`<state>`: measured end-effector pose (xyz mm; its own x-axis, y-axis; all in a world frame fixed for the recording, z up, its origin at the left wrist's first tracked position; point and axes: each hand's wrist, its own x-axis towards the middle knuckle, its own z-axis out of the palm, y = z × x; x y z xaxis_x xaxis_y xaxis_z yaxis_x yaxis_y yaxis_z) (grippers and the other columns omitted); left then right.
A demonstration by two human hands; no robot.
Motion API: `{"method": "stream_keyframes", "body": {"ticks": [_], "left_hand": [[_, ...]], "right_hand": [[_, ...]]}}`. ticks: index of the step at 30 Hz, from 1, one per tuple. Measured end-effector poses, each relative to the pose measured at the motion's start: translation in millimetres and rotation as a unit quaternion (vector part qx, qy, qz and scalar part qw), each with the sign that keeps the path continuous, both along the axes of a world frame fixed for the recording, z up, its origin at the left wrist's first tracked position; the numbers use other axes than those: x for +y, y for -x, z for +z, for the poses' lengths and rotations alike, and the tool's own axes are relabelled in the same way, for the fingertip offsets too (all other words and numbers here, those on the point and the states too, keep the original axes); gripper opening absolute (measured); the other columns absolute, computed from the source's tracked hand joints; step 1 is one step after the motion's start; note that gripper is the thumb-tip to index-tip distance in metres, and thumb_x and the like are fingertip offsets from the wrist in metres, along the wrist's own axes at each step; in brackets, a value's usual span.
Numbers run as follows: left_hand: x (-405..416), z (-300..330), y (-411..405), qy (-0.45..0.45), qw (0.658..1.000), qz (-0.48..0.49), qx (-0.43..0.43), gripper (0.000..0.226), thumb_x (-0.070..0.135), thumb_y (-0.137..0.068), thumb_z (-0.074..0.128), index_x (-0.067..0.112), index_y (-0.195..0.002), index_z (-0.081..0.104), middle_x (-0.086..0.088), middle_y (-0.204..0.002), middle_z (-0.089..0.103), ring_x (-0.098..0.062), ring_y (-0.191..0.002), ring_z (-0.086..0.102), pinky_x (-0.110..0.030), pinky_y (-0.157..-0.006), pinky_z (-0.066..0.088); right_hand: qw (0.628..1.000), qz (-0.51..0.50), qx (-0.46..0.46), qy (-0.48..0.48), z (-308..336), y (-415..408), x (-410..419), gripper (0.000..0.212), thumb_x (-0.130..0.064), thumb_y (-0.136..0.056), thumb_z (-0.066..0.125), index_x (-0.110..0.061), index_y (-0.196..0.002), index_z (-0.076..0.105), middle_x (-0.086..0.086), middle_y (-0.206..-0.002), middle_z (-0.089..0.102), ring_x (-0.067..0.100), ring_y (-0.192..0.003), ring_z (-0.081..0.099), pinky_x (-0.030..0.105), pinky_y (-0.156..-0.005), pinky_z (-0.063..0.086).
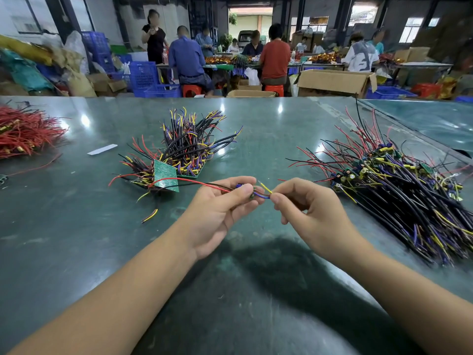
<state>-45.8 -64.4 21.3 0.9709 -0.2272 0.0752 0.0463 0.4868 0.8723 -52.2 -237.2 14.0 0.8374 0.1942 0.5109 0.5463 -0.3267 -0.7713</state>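
My left hand (225, 203) grips a small circuit board (252, 196) with wires; its red wire (194, 181) and a black wire trail off to the left. My right hand (304, 203) pinches the yellow and blue wires (266, 191) coming off that board, just right of the left fingertips. Both hands hover above the dark green table (243, 278). The little board is mostly hidden by the left fingers.
A heap of green boards with standing wires (184, 147) lies ahead left. A long pile of wired boards (399, 185) fills the right. Red wires (23, 134) are piled at the far left, beside a white strip (102, 149). People work at tables beyond.
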Motion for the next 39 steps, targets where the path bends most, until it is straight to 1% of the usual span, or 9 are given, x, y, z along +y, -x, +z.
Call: {"method": "stream_keyframes", "body": {"ticks": [4, 10, 14, 18, 25, 31, 34, 37, 39], "left_hand": [[2, 5, 2, 0.047, 0.997, -0.044, 0.035, 0.028, 0.01, -0.074, 0.059, 0.006, -0.101, 0.059, -0.008, -0.079, 0.073, -0.013, -0.068, 0.07, -0.017, -0.061, 0.055], [6, 3, 3, -0.021, 0.999, -0.035, -0.016, 0.016, 0.008, -0.069, 0.066, 0.011, -0.083, 0.072, -0.007, -0.076, 0.072, -0.011, -0.069, 0.069, -0.017, -0.062, 0.053], [6, 2, 2, -0.079, 0.996, -0.016, -0.036, 0.005, 0.013, -0.068, 0.067, 0.014, -0.066, 0.072, -0.003, -0.07, 0.07, -0.008, -0.063, 0.065, -0.014, -0.059, 0.053], [5, -1, 1, -0.096, 0.993, 0.012, -0.062, 0.005, 0.011, -0.067, 0.069, 0.013, -0.066, 0.073, -0.004, -0.07, 0.071, -0.01, -0.066, 0.067, -0.017, -0.063, 0.054], [1, -7, -2, -0.109, 0.99, 0.067, -0.06, 0.003, 0.013, -0.069, 0.071, 0.011, -0.067, 0.073, -0.007, -0.069, 0.071, -0.012, -0.063, 0.068, -0.017, -0.061, 0.054], [12, -8, -9, -0.255, 0.951, 0.16, -0.064, 0.014, 0.002, -0.086, 0.064, 0.009, -0.073, 0.064, -0.003, -0.065, 0.069, -0.01, -0.055, 0.065, -0.017, -0.053, 0.054], [15, -5, -10, -0.228, 0.958, 0.165, -0.054, 0.013, 0.0, -0.086, 0.064, 0.006, -0.074, 0.063, -0.002, -0.061, 0.068, -0.011, -0.053, 0.065, -0.016, -0.051, 0.053], [15, -3, -10, -0.148, 0.977, 0.154, -0.009, 0.009, -0.001, -0.085, 0.062, 0.003, -0.077, 0.061, -0.002, -0.058, 0.067, -0.012, -0.052, 0.066, -0.015, -0.049, 0.052], [14, -2, -10, -0.078, 0.987, 0.141, 0.023, 0.011, -0.002, -0.085, 0.059, 0.002, -0.076, 0.061, -0.004, -0.058, 0.068, -0.013, -0.051, 0.066, -0.016, -0.049, 0.053]], "right_hand": [[0.991, -0.032, -0.131, -0.006, -1, 5, 4, 0.007, -0.014, -0.087, 0.06, -0.014, -0.081, 0.063, -0.015, -0.062, 0.054, 0.012, -0.056, 0.052, 0.024, -0.056, 0.044], [0.991, -0.011, -0.126, 0.05, -5, -1, -1, 0.008, -0.015, -0.086, 0.06, -0.019, -0.08, 0.062, -0.015, -0.064, 0.052, 0.01, -0.057, 0.048, 0.025, -0.056, 0.042], [0.982, 0.0, -0.155, 0.105, -5, -1, -4, 0.007, -0.012, -0.087, 0.061, -0.012, -0.081, 0.065, -0.009, -0.067, 0.052, 0.006, -0.059, 0.043, 0.016, -0.056, 0.035], [0.989, -0.042, -0.106, 0.096, -6, -3, -2, 0.008, -0.009, -0.087, 0.065, -0.013, -0.08, 0.067, -0.02, -0.06, 0.052, 0.005, -0.05, 0.041, 0.009, -0.052, 0.029], [0.986, -0.098, -0.039, 0.131, -8, -11, 4, 0.012, -0.024, -0.089, 0.064, -0.018, -0.078, 0.068, -0.028, -0.056, 0.051, 0.002, -0.053, 0.046, 0.013, -0.051, 0.031], [0.951, -0.076, -0.009, 0.3, -12, -15, -18, 0.017, -0.039, -0.093, 0.054, -0.025, -0.084, 0.061, -0.014, -0.062, 0.049, 0.009, -0.064, 0.049, 0.031, -0.059, 0.039], [0.918, -0.101, -0.001, 0.383, -12, -18, -26, 0.026, -0.043, -0.097, 0.041, -0.023, -0.083, 0.048, -0.007, -0.077, 0.052, 0.03, -0.082, 0.055, 0.037, -0.063, 0.04], [0.904, -0.129, -0.041, 0.405, -10, -18, -27, 0.033, -0.044, -0.098, 0.034, -0.018, -0.079, 0.033, 0.002, -0.072, 0.054, 0.04, -0.078, 0.054, 0.039, -0.057, 0.034], [0.917, -0.131, -0.07, 0.369, -8, -18, -26, 0.031, -0.041, -0.098, 0.036, -0.016, -0.079, 0.033, 0.007, -0.063, 0.053, 0.044, -0.07, 0.052, 0.042, -0.055, 0.035]]}}
